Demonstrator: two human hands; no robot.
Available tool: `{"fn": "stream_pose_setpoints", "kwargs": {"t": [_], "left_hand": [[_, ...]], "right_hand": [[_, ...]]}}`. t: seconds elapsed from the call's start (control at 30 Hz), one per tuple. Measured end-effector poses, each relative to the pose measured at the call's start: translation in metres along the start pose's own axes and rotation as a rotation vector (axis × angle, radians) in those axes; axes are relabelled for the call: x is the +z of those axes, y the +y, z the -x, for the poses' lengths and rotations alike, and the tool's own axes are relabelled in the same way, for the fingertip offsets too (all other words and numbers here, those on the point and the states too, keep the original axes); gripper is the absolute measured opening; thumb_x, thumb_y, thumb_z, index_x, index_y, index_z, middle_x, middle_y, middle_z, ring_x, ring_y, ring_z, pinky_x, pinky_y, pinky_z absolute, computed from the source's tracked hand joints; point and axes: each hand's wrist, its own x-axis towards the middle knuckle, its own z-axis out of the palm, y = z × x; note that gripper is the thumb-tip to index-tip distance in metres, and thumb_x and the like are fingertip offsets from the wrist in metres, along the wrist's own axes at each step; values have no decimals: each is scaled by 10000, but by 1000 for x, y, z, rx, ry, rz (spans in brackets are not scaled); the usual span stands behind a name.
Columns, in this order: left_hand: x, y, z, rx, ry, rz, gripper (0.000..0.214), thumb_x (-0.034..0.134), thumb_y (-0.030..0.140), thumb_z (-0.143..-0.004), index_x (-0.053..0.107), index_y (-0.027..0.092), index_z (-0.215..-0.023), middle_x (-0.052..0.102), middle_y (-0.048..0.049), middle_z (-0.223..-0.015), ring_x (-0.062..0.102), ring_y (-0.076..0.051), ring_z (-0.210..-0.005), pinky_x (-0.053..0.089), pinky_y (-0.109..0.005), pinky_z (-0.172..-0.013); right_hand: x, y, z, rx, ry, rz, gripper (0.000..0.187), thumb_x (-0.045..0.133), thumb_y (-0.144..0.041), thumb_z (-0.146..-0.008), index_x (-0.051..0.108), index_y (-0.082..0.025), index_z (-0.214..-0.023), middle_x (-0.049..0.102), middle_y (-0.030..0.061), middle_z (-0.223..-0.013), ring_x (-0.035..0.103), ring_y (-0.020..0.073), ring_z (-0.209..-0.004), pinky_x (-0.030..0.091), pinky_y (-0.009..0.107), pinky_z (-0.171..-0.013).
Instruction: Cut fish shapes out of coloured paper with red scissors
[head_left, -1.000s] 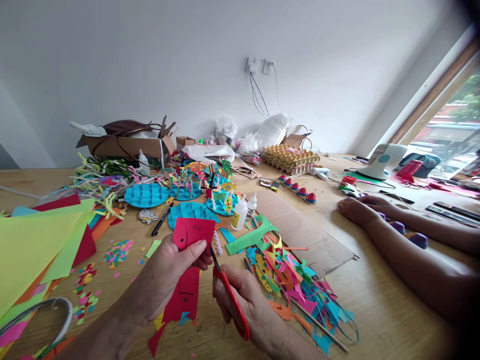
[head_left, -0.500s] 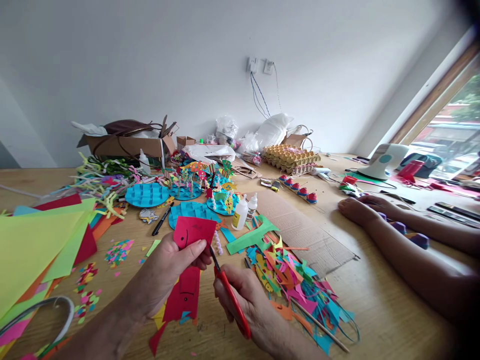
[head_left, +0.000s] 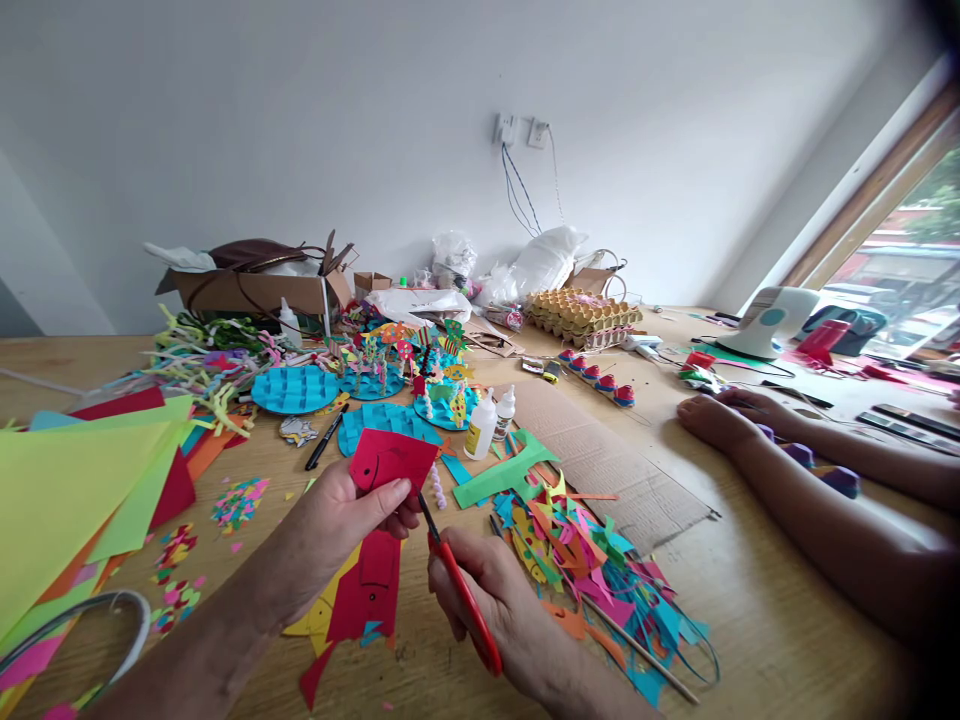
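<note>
Between thumb and fingers, my left hand (head_left: 341, 535) pinches a piece of red paper (head_left: 396, 457) with black pen lines and a dot drawn on it. My right hand (head_left: 487, 610) is closed round the handle of red-handled scissors (head_left: 457, 590). Their dark blades point up to the right edge of that paper, by my left fingertips. Beneath my hands on the table lies a second red paper strip (head_left: 373, 590), also marked with a black line and dot. Yellow paper (head_left: 319, 615) and a small red scrap (head_left: 316, 680) lie beside it.
Colourful paper scraps (head_left: 585, 560) and a stick lie right of my hands, near flat cardboard (head_left: 592, 460). Glue bottles (head_left: 480, 428) and blue round bases (head_left: 386, 425) stand ahead. Paper sheets (head_left: 82, 490) cover the left. Another person's arms (head_left: 795, 465) rest at the right.
The red paper in my left hand has tilted and shifted slightly right. My left forearm has moved a little, and more yellow paper shows beneath it. The scissors stay at the paper's edge.
</note>
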Motion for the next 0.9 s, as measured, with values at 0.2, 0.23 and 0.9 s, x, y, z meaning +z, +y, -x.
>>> {"fn": "stream_pose_setpoints", "kwargs": {"t": [0.2,0.23,0.9], "left_hand": [[0,1,0,7,2,10,99,646,261,-648,647,163,-636,678,-20,-574,606,-169,-561,481,-292,-587],[0,0,1,9,-1,7,98,643,261,-649,647,164,-637,675,-18,-568,603,-167,-556,480,-290,-583],[-1,-1,-2,12,-22,16,101,644,263,-672,656,163,-661,680,-14,-569,603,-154,-555,470,-266,-570]], "right_hand": [[0,0,0,18,-5,-19,333,420,-368,-892,384,-183,-617,376,-59,-531,317,71,-484,235,194,-440],[0,0,0,13,-7,-22,337,416,-374,-893,381,-183,-617,375,-61,-529,315,70,-481,234,195,-441],[0,5,-2,-24,58,124,386,442,-401,-887,316,-191,-588,270,-66,-522,256,70,-474,187,212,-431]]}}
